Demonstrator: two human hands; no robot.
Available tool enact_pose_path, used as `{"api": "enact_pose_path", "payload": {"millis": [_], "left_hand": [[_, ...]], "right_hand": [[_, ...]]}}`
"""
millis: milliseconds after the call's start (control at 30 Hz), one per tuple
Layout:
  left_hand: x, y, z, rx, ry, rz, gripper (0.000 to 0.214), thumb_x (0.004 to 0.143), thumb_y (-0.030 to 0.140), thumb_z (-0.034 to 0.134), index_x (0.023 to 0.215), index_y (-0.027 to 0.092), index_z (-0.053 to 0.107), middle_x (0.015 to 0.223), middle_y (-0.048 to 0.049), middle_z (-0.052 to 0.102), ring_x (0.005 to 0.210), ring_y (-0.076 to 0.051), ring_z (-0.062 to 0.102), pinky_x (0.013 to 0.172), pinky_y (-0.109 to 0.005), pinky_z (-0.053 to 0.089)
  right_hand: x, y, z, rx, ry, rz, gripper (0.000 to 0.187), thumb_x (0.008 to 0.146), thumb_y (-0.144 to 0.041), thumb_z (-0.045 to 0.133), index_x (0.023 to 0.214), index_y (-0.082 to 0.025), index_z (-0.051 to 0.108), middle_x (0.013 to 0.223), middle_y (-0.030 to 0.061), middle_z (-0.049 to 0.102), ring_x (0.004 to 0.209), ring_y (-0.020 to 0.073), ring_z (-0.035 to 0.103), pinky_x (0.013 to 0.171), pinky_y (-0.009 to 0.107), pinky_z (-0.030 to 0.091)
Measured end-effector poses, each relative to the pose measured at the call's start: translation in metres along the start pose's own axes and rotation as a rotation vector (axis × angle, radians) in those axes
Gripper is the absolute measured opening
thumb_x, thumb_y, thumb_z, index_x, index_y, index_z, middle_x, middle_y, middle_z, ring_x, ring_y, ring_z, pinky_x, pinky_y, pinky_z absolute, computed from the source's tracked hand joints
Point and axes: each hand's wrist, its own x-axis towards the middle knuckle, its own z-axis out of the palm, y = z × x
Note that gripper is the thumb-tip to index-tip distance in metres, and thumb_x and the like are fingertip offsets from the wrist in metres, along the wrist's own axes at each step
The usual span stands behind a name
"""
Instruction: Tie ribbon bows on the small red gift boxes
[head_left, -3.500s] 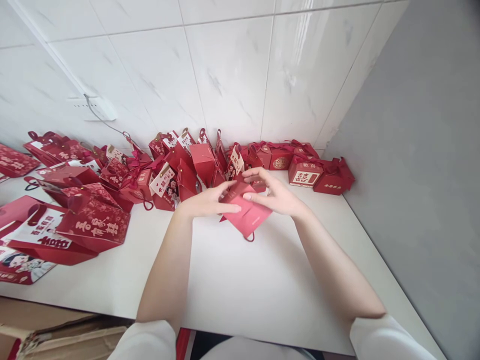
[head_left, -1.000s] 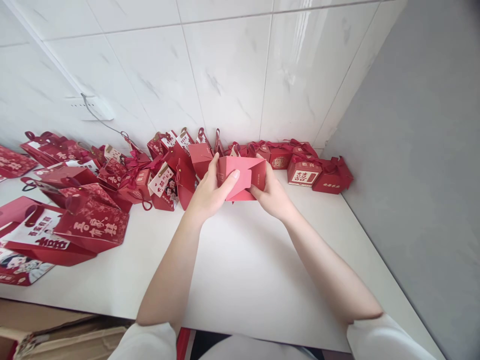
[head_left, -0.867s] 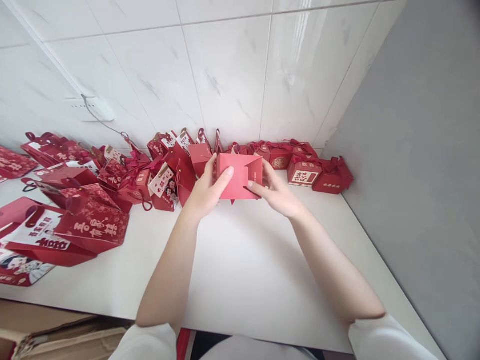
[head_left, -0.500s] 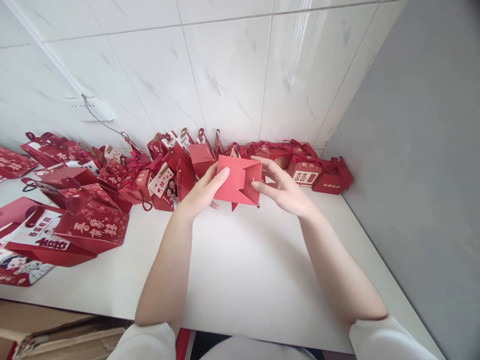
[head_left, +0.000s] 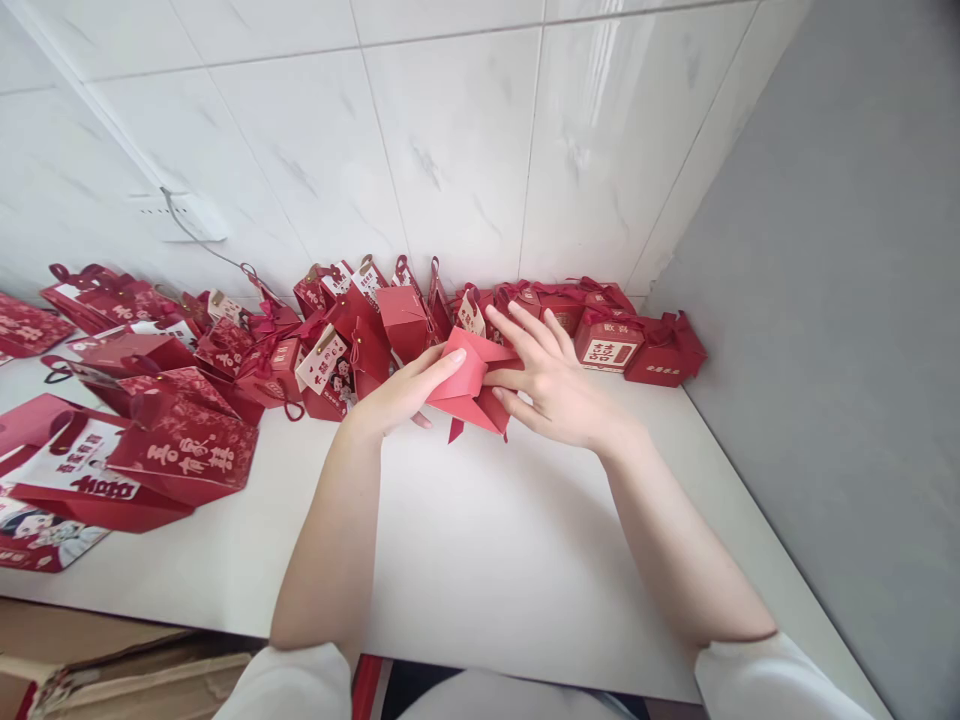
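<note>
The left hand (head_left: 401, 392) holds a small red paper box (head_left: 463, 383) just above the white table (head_left: 480, 570), near the back wall. Its thumb lies on top and its other fingers curl under the box. The right hand (head_left: 559, 385) is spread wide and flat, and its fingers press on the box's side without closing round it.

The box looks only partly folded. It is tilted, its flaps poke out at odd angles, and a loose point hangs down below it. It has no bow on top, so I think the closing and tying are not done yet. I cannot see if anything is inside.

By the wall sit shut red boxes with ribbon bows (head_left: 609, 345). What they hold is hidden. To the left is a heap of little red bags with tags (head_left: 330, 355), and bigger red paper bags (head_left: 180, 445) that lie flat.
</note>
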Motion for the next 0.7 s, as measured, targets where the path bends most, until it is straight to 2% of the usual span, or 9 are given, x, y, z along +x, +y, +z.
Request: {"api": "enact_pose_path", "payload": {"millis": [133,300,367,467,500,567,700], "left_hand": [[-0.001,-0.003,-0.005,0.000,-0.051,-0.057,0.062,0.082,0.069,0.046,0.136,0.037,0.049,0.133,-0.0032,0.060,0.114,-0.028,0.059,0.060,-0.027,0.055],[0.001,-0.007,-0.009,-0.078,-0.088,-0.119,0.062,0.078,0.071,0.050,0.125,0.031,0.058,0.117,-0.0055,0.068,0.102,-0.027,0.064,0.063,-0.029,0.057],[0.003,-0.010,-0.011,-0.103,-0.081,-0.133,0.063,0.077,0.072,0.051,0.123,0.029,0.059,0.113,-0.0062,0.070,0.097,-0.026,0.065,0.063,-0.029,0.057],[0.005,-0.015,-0.015,-0.102,-0.093,-0.150,0.061,0.076,0.071,0.054,0.117,0.027,0.062,0.107,-0.0071,0.071,0.093,-0.025,0.066,0.060,-0.028,0.054],[0.006,-0.017,-0.015,-0.086,-0.110,-0.158,0.060,0.075,0.071,0.055,0.114,0.026,0.063,0.106,-0.0069,0.072,0.092,-0.025,0.066,0.058,-0.027,0.053],[0.008,-0.020,-0.016,-0.025,-0.149,-0.151,0.057,0.074,0.070,0.057,0.108,0.025,0.066,0.102,-0.0064,0.073,0.091,-0.025,0.066,0.057,-0.027,0.051],[0.014,-0.024,-0.013,0.096,-0.141,-0.014,0.050,0.068,0.060,0.069,0.101,0.021,0.069,0.099,-0.0059,0.074,0.091,-0.024,0.067,0.062,-0.027,0.050]], "right_hand": [[0.000,-0.003,0.004,-0.002,-0.122,0.003,0.024,0.092,-0.023,0.047,0.105,-0.022,0.067,0.162,0.0030,0.014,0.149,0.0327,0.007,0.118,0.062,0.006],[0.004,0.000,0.009,0.147,-0.133,-0.047,0.022,0.092,-0.032,0.051,0.104,-0.020,0.064,0.161,0.0063,0.016,0.149,0.0326,0.005,0.118,0.057,0.018],[0.004,0.000,0.010,0.245,-0.113,-0.057,0.021,0.091,-0.035,0.054,0.105,-0.021,0.062,0.160,0.0070,0.017,0.149,0.0324,0.009,0.118,0.056,0.022],[0.003,-0.001,0.010,0.473,-0.049,-0.039,0.024,0.090,-0.032,0.059,0.112,-0.024,0.054,0.157,0.0084,0.026,0.145,0.0290,0.025,0.114,0.052,0.033],[0.003,-0.001,0.009,0.551,-0.028,-0.028,0.027,0.090,-0.029,0.059,0.115,-0.026,0.051,0.156,0.0085,0.028,0.143,0.0273,0.030,0.112,0.050,0.037],[0.002,0.000,0.009,0.639,-0.026,-0.011,0.040,0.089,-0.025,0.058,0.127,-0.028,0.044,0.157,0.0084,0.027,0.143,0.0251,0.031,0.108,0.046,0.042],[0.001,0.002,0.016,0.549,-0.268,-0.034,0.079,0.080,-0.022,0.067,0.147,-0.031,0.028,0.159,0.0072,0.022,0.147,0.0261,0.020,0.112,0.046,0.036]]}}
